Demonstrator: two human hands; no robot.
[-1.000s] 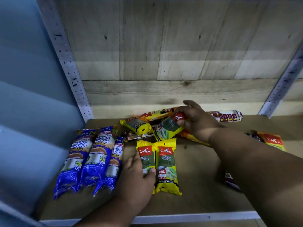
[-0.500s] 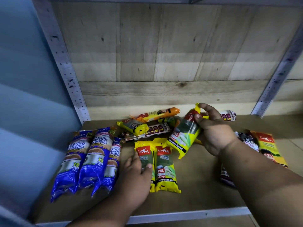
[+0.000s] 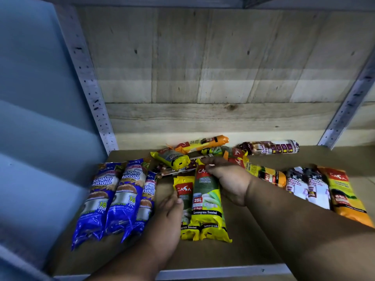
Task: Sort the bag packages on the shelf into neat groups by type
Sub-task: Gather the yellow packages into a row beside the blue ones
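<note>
Three blue Singlet Handle packs [image 3: 121, 195] lie side by side at the shelf's left. Beside them lie yellow 25L Casa packs: one [image 3: 183, 189] flat at the left, and a third one [image 3: 206, 201] lying over the right one, whose bottom edge [image 3: 211, 230] shows. My right hand [image 3: 229, 179] grips the top end of that upper pack. My left hand [image 3: 168, 216] rests flat against the left yellow pack, thumb on it. A mixed pile lies behind: an orange pack [image 3: 200, 142], a small yellow pack [image 3: 172, 159] and a drawstring roll [image 3: 269, 148].
To the right lie two white drawstring packs [image 3: 308, 185], a large orange 60L pack [image 3: 345, 191] and another 60L pack [image 3: 265, 174]. The brown shelf board [image 3: 253, 250] has a metal front rim [image 3: 223, 270]. Perforated uprights [image 3: 89, 94] [image 3: 349, 102] flank a wooden back wall.
My right hand lifted a yellow 25L pack out of the back pile and brought it toward me, laying it on the yellow group. My left hand stayed on the left yellow pack.
</note>
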